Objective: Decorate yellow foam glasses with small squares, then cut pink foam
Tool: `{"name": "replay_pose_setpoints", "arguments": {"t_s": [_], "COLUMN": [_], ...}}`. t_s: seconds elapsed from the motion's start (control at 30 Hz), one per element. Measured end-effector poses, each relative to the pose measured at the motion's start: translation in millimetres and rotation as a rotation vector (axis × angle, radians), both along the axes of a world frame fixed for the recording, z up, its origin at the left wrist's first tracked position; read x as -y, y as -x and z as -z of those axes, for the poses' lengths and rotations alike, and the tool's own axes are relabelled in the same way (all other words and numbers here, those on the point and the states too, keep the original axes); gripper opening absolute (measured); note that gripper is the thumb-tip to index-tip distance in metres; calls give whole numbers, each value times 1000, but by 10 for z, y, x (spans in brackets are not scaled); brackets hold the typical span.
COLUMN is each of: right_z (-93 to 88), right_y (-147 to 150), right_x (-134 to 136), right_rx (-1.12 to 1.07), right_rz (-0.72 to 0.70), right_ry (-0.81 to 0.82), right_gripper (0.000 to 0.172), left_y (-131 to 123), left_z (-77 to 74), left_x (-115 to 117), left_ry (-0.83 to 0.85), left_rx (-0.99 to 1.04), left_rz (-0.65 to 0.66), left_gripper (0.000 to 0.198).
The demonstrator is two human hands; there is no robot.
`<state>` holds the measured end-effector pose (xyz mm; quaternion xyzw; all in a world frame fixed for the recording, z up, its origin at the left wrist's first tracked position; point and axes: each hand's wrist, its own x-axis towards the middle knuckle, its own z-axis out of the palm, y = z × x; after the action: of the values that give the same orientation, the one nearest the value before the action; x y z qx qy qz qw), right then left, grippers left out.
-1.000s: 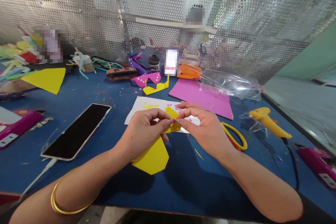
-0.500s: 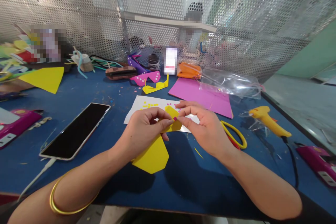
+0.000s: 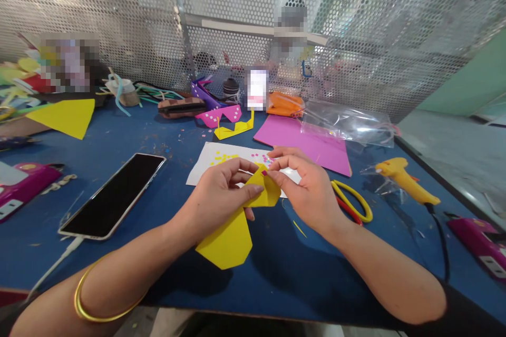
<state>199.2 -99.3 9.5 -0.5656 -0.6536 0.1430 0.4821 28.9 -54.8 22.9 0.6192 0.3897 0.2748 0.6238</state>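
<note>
My left hand point(image 3: 215, 195) pinches a folded yellow paper piece point(image 3: 233, 231) just above the blue table point(image 3: 276, 274). My right hand point(image 3: 308, 189) meets it from the right, thumb and forefinger pinched at the paper's upper flap, where a tiny pink square sits at the fingertip. Right behind both hands lies a white sheet point(image 3: 221, 160) dotted with small yellow and pink squares.
A phone point(image 3: 114, 195) on a cable lies to the left. Yellow-handled scissors point(image 3: 351, 202) and a yellow glue gun point(image 3: 407, 181) sit to the right. Pink paper point(image 3: 304, 145), a clear plastic bag point(image 3: 348, 126), and pink point(image 3: 219, 116) and yellow paper glasses point(image 3: 235, 130) lie behind. A perforated metal screen backs the table.
The yellow paper has been turned so its upper flap shows wider. My right hand's fingertips shifted slightly up onto that flap.
</note>
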Motion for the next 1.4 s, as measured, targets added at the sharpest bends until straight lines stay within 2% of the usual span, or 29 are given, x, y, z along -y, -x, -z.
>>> {"name": "replay_pose_setpoints", "arguments": {"t_s": [0.9, 1.2, 1.4], "right_z": [20, 47, -12], "right_y": [50, 52, 37], "right_x": [4, 4, 16], "right_rx": [-53, -64, -153], "right_rz": [50, 56, 55], "right_ry": [28, 19, 92], "right_gripper": [10, 9, 5], "left_y": [1, 20, 24], "left_z": [25, 62, 38], "left_x": [-25, -38, -40], "left_ry": [-51, -61, -55], "left_rx": [22, 12, 8], "left_rz": [63, 80, 68], "left_gripper": [16, 19, 18]}}
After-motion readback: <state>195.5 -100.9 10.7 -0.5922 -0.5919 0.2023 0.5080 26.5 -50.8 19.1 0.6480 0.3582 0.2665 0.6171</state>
